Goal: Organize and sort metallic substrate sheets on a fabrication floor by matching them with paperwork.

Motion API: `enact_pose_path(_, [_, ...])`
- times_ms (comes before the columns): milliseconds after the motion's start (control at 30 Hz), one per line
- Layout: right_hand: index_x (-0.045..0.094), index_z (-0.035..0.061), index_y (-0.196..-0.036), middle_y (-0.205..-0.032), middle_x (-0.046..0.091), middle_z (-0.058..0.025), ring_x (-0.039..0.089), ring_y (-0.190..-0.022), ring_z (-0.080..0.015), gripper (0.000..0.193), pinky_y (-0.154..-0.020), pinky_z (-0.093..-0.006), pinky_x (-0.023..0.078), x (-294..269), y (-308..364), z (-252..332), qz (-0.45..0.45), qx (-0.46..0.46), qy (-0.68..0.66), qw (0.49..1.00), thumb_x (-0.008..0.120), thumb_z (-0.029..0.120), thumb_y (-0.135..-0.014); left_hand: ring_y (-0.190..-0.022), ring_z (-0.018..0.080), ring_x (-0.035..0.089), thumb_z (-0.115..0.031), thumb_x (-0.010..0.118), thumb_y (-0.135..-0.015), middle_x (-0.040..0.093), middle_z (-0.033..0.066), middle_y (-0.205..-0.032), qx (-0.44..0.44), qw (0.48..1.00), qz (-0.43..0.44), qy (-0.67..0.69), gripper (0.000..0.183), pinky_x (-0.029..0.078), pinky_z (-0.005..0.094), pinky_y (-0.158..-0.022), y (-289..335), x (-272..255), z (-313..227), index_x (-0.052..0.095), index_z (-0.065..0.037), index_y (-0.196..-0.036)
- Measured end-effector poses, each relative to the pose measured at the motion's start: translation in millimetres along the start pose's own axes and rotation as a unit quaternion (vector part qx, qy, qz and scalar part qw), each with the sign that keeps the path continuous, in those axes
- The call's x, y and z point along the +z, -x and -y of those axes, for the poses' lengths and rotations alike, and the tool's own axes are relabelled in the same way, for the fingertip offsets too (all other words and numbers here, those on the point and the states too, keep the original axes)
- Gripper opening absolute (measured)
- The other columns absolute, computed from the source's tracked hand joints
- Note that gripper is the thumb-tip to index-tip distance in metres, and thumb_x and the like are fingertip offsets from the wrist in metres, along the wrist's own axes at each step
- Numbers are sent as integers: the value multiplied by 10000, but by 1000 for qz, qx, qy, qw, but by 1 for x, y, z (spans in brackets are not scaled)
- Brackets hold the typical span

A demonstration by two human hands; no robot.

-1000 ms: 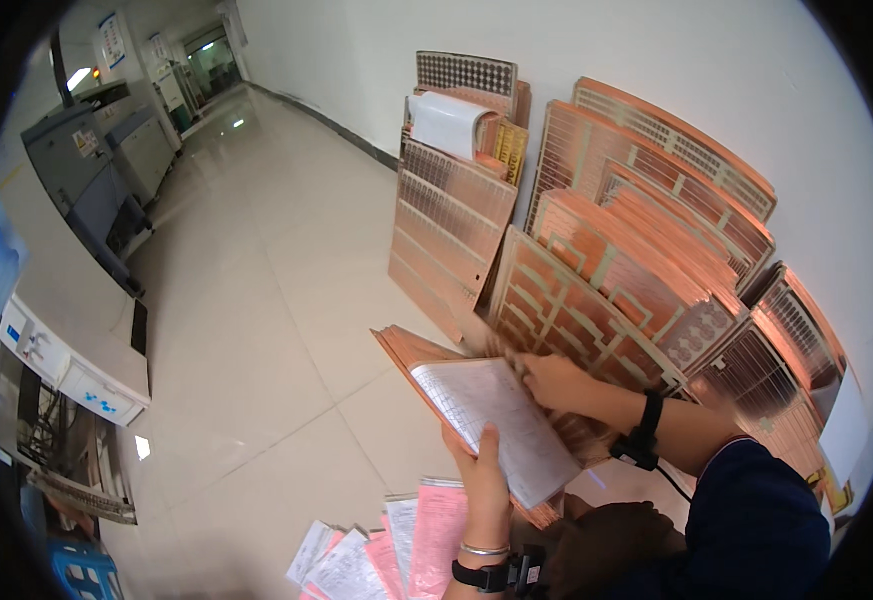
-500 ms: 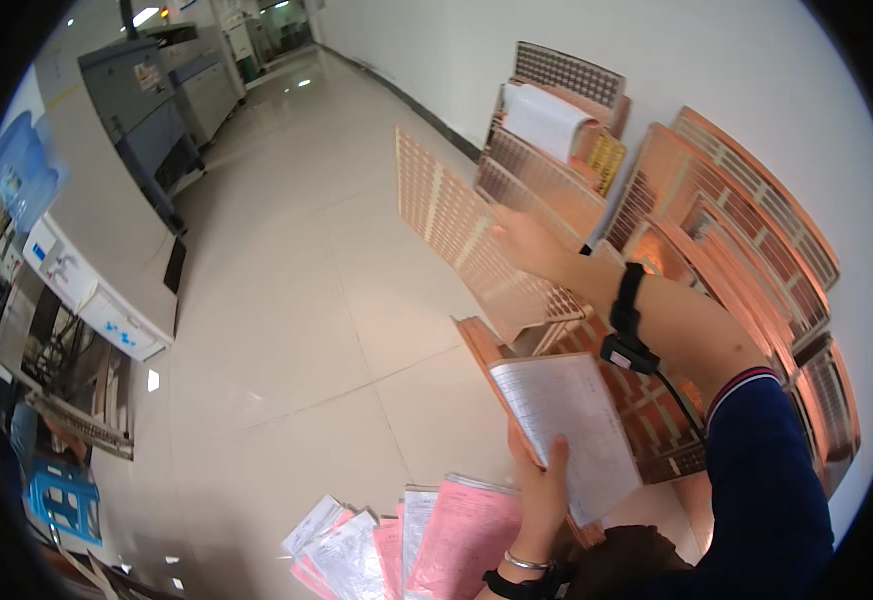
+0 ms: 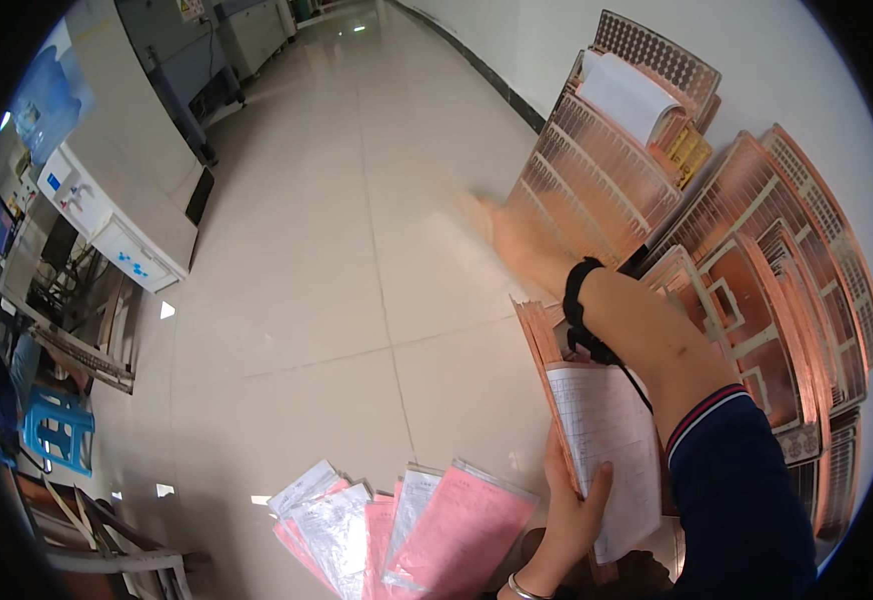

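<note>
My left hand (image 3: 579,510) is closed around a thin stack of copper-coloured panels (image 3: 537,345). A white printed sheet (image 3: 612,450) lies over the stack, with my thumb pressed on it. Farther off, my right hand (image 3: 517,240) reaches toward the floor beside the leaning panels. Motion smears its fingers. A pale, see-through blur spreads beside that hand, and I cannot make out what it is. Just past the right wrist stands a patterned copper panel (image 3: 597,185) leaning toward the wall, with white papers (image 3: 627,95) draped over the top of its group.
More copper panels (image 3: 757,320) lean in groups along the white wall at right. Pink and white paper sheets in clear sleeves (image 3: 462,525) lie fanned on the tiled floor (image 3: 307,250). At left stand a water dispenser (image 3: 107,215), a blue stool (image 3: 60,430) and grey machines.
The perforated panel in my right hand half a second ago is now only a pale blur. My right hand has swept quickly, and the view has shifted. My left hand keeps its grip.
</note>
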State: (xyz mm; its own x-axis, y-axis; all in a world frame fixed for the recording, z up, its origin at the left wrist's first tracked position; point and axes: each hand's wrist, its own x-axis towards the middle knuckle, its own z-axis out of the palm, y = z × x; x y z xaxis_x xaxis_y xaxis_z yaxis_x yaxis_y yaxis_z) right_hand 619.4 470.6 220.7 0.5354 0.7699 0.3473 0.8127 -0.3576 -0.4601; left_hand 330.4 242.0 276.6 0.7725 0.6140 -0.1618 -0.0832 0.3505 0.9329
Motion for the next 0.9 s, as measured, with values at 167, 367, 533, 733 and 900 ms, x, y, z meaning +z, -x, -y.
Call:
enact_pose_path(167, [540, 49, -1172, -958, 615, -259, 611, -921, -365, 321, -786, -457, 480, -73, 4, -7, 19, -53, 113, 992, 395, 122, -896, -1279, 278, 309, -39, 510, -893, 242, 199, -1364, 25, 999, -14, 21, 709, 286, 378, -1046, -2, 0, 4, 41, 0, -1424])
enact_pose_path(367, [574, 10, -1124, -1016, 619, -229, 604, -950, -367, 317, -804, -429, 471, -67, -27, -108, -127, 145, 11, 981, 437, 26, -838, -1269, 282, 320, -69, 521, -902, 232, 210, -1356, 19, 999, 4, 29, 734, 301, 376, -1035, -2, 10, 3, 7, 29, -1418])
enact_pose_path(533, [593, 45, -1112, -983, 630, -227, 612, -927, -374, 321, -795, -440, 477, -74, -26, -121, -60, 144, 134, 979, 459, 51, -821, -1261, 297, 318, -97, 537, -900, 243, 221, -1333, 28, 1000, -9, -8, 751, 293, 382, -1035, 1, 9, 9, 5, 46, -1411])
enact_pose_path(733, [612, 48, -1083, -956, 635, -229, 623, -888, -370, 316, -768, -438, 490, -71, -23, -139, 31, 137, 185, 973, 504, 57, -786, -1263, 311, 308, -117, 546, -899, 239, 225, -1326, 35, 999, -2, -37, 763, 279, 390, -1040, -1, 8, 15, 5, 52, -1409])
enact_pose_path(900, [587, 48, -1133, -928, 637, -233, 630, -840, -371, 381, -732, -446, 495, -62, -23, -116, 75, 49, 196, 977, 529, 53, -757, -1268, 309, 298, -108, 542, -896, 224, 228, -1333, 35, 999, -14, -7, 762, 277, 394, -1041, 2, 4, 11, 0, 51, -1409])
